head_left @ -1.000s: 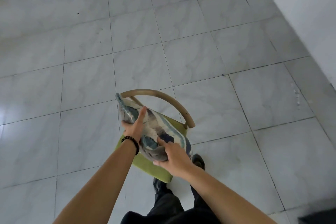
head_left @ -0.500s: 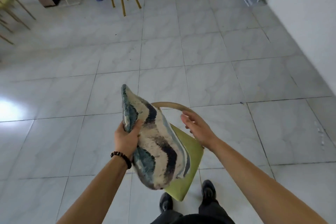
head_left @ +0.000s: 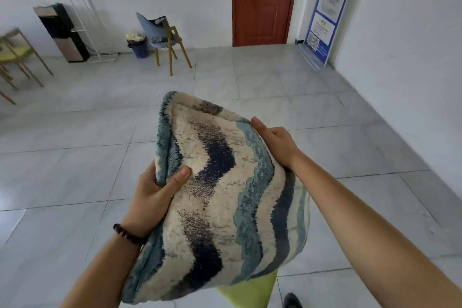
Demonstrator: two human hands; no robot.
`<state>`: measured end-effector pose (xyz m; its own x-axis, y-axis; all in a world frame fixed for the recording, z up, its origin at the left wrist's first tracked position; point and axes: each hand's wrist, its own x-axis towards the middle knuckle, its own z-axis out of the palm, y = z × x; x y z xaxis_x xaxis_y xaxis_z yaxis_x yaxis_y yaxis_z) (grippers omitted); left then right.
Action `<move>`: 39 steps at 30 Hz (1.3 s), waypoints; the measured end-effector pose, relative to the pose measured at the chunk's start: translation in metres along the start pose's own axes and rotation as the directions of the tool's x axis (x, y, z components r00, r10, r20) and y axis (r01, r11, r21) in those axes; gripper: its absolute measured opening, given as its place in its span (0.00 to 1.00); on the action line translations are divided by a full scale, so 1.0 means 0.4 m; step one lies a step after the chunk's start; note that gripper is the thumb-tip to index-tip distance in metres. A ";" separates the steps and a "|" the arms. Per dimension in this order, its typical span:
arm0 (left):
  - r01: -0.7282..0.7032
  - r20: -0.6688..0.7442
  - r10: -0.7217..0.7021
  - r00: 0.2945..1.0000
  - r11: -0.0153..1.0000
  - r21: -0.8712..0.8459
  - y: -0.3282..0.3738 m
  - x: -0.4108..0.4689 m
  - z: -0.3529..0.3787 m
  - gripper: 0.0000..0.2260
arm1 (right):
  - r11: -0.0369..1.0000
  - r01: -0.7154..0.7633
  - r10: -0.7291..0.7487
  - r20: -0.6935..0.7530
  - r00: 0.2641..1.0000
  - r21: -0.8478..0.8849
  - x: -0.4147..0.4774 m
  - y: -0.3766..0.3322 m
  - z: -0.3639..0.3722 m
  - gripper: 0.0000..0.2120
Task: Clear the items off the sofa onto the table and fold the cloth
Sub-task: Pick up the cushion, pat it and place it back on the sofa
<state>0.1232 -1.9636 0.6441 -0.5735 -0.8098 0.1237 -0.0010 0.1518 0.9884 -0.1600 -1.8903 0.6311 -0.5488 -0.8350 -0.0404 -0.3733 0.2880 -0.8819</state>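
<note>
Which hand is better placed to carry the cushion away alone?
Left, probably. The left hand pinches the edge of the wave-patterned cushion, thumb on top. The right hand only lies against the other side, its fingers hidden behind it.

**No wording legible**

The only printed matter stands on the blue banner [head_left: 327, 7] against the wall, just right of the red-brown door [head_left: 262, 0]. It carries white panels of small print, one with a yellow mark at its top, and two QR-like squares [head_left: 313, 39] near its foot. All of it is too small and blurred to read.
</note>
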 end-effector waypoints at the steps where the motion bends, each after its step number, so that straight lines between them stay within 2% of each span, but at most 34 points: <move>1: 0.006 0.010 -0.006 1.000 1.000 0.022 -0.016 0.000 0.004 0.30 | 0.999 0.001 -0.005 -0.084 0.996 -0.043 -0.027 0.002 -0.015 0.36; 4: -0.020 0.078 0.010 0.997 0.992 0.128 -0.064 -0.001 0.052 0.40 | 0.979 -0.049 -0.014 -0.310 0.951 -0.196 -0.131 0.030 -0.060 0.33; 5: -0.084 0.084 0.068 0.994 0.977 0.194 -0.067 -0.005 0.082 0.43 | 0.972 -0.077 -0.012 -0.374 0.927 -0.224 -0.180 0.044 -0.074 0.33; 7: -0.321 0.084 0.311 0.947 0.890 0.324 -0.057 -0.010 0.159 0.43 | 0.963 -0.130 -0.001 -0.482 0.876 -0.238 -0.284 0.069 -0.097 0.33; 9: -0.568 0.139 0.564 0.814 0.725 0.389 -0.019 -0.023 0.253 0.38 | 0.950 -0.208 0.037 -0.577 0.816 -0.233 -0.389 0.091 -0.114 0.33; 10: -0.661 0.207 0.642 0.738 0.624 0.418 0.001 -0.030 0.304 0.36 | 0.939 -0.248 0.049 -0.623 0.780 -0.236 -0.442 0.099 -0.123 0.32; 11: -0.720 0.298 0.673 0.677 0.522 0.457 0.017 -0.037 0.356 0.35 | 0.928 -0.285 0.057 -0.668 0.742 -0.238 -0.494 0.102 -0.136 0.32; 13: -0.775 0.477 0.626 0.617 0.375 0.509 0.047 -0.059 0.451 0.35 | 0.927 -0.323 0.083 -0.739 0.669 -0.189 -0.602 0.100 -0.171 0.32; 16: -0.853 0.654 0.548 0.522 0.320 0.412 0.092 -0.123 0.583 0.35 | 0.940 -0.339 0.159 -0.838 0.522 -0.033 -0.784 0.093 -0.225 0.32; 19: -0.937 0.718 0.612 0.332 0.303 0.175 0.119 -0.240 0.705 0.27 | 0.905 -0.426 0.198 -0.905 0.377 0.021 -0.989 0.100 -0.255 0.32; 21: -0.958 0.673 0.709 0.208 0.287 -0.006 0.127 -0.354 0.770 0.19 | 0.861 -0.509 0.192 -0.936 0.294 0.016 -1.133 0.111 -0.256 0.32; 22: -0.957 0.642 0.748 0.168 0.279 -0.075 0.129 -0.419 0.799 0.17 | 0.833 -0.552 0.183 -0.951 0.250 0.015 -1.206 0.121 -0.253 0.32; 24: -0.940 0.592 0.796 0.124 0.286 -0.188 0.139 -0.562 0.849 0.15 | 0.781 -0.623 0.167 -0.974 0.151 0.037 -1.355 0.146 -0.241 0.34; 26: -0.912 0.560 0.822 0.102 0.302 -0.278 0.156 -0.717 0.890 0.17 | 0.770 -0.635 0.163 -0.983 0.090 0.069 -1.522 0.173 -0.227 0.36; 27: -0.898 0.555 0.828 0.086 0.305 -0.317 0.166 -0.799 0.906 0.17 | 0.766 -0.638 0.174 -0.980 0.091 0.077 -1.616 0.183 -0.218 0.37; 30: -0.857 0.524 0.851 0.024 0.287 -0.427 0.191 -1.039 0.944 0.17 | 0.753 -0.653 0.278 -0.938 0.209 0.078 -1.908 0.213 -0.181 0.33; 32: -0.822 0.484 0.875 -0.026 0.257 -0.508 0.208 -1.188 0.981 0.16 | 0.737 -0.665 0.362 -0.901 0.240 0.119 -2.087 0.232 -0.152 0.30; 34: -0.785 0.465 0.882 -0.073 0.236 -0.572 0.229 -1.323 1.032 0.16 | 0.653 -0.741 0.445 -0.872 0.207 0.157 -2.250 0.265 -0.125 0.36; 36: -0.753 0.475 0.872 -0.122 0.230 -0.616 0.242 -1.436 1.079 0.15 | 0.566 -0.789 0.522 -0.845 0.118 0.240 -2.385 0.311 -0.099 0.37; 39: -0.732 0.501 0.844 -0.191 0.218 -0.645 0.231 -1.560 1.160 0.14 | 0.535 -0.770 0.530 -0.848 -0.015 0.348 -2.525 0.390 -0.087 0.21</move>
<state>0.1009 -1.1811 0.6175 -0.3020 0.5671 0.7663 0.9484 0.2601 0.1813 0.3098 -0.9858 0.5508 -0.8241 0.5624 -0.0680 0.4825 0.6340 -0.6044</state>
